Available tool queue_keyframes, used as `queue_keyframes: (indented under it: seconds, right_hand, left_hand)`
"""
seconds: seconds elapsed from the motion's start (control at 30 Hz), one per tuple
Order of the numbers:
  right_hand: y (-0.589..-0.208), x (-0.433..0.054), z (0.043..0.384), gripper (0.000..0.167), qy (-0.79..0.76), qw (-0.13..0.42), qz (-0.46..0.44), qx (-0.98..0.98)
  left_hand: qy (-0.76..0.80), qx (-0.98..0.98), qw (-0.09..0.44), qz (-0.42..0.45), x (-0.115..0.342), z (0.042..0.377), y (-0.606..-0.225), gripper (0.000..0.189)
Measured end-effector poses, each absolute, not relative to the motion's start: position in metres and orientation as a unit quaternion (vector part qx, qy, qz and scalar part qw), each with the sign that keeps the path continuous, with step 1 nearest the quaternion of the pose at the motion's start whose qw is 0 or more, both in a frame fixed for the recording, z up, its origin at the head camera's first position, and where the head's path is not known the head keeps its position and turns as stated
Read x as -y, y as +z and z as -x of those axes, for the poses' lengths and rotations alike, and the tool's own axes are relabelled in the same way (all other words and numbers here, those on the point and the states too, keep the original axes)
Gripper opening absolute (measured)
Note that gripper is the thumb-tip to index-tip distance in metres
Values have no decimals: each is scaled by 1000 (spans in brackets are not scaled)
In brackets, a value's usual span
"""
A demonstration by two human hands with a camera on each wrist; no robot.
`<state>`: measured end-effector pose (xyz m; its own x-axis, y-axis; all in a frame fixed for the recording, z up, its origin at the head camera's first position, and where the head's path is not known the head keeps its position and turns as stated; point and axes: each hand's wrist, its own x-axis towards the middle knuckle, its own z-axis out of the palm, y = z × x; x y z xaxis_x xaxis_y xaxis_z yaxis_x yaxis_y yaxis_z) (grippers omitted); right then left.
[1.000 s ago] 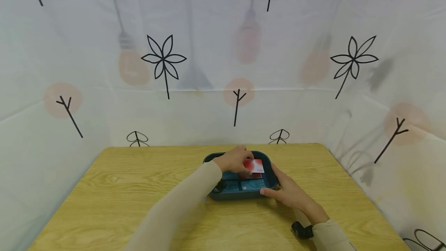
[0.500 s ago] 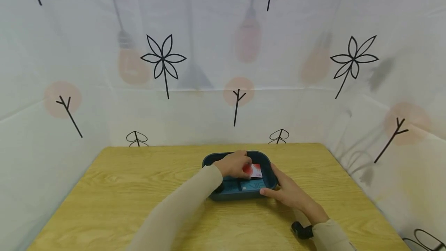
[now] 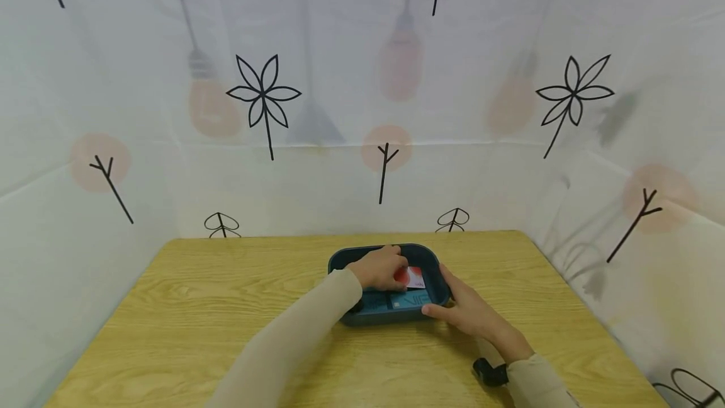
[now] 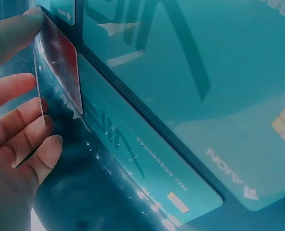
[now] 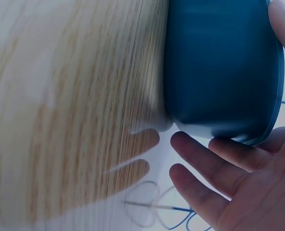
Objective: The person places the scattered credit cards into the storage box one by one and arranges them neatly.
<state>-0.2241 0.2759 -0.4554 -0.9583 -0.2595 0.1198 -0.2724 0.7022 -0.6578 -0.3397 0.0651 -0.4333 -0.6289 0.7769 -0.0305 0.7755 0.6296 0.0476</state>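
Observation:
A dark teal box with rounded corners sits on the table and holds several cards. Reaching into it, my left hand pinches a red-and-white card low over the box floor. In the left wrist view the thumb of the left hand lies at the top of a red card; part is hidden by glare. Teal VIP cards lie flat beside it. My right hand grips the box's right end, thumb at the front rim; in the right wrist view its fingers reach around the teal wall.
The box stands toward the back of the wood-grain table. A white patterned cloth hangs behind and at both sides. A black device is at the right wrist, just before the cream sleeve.
The red-and-white card has come down slightly in my left hand, covering the darker red card that showed below it. My right hand keeps its grip on the box.

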Motion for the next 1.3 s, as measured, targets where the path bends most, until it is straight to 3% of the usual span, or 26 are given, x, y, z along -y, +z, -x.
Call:
queue_keyframes:
  seconds: [0.77,1.3]
  right_hand:
    - [-453,-276,223,98,358,5,-140,923]
    - [-456,-275,225,97,371,-1,-139,918]
  left_hand:
    - [-32,-898,11,-439,-67,345,-443,48]
    - [44,-906,71,-416,-55,342,-422,48]
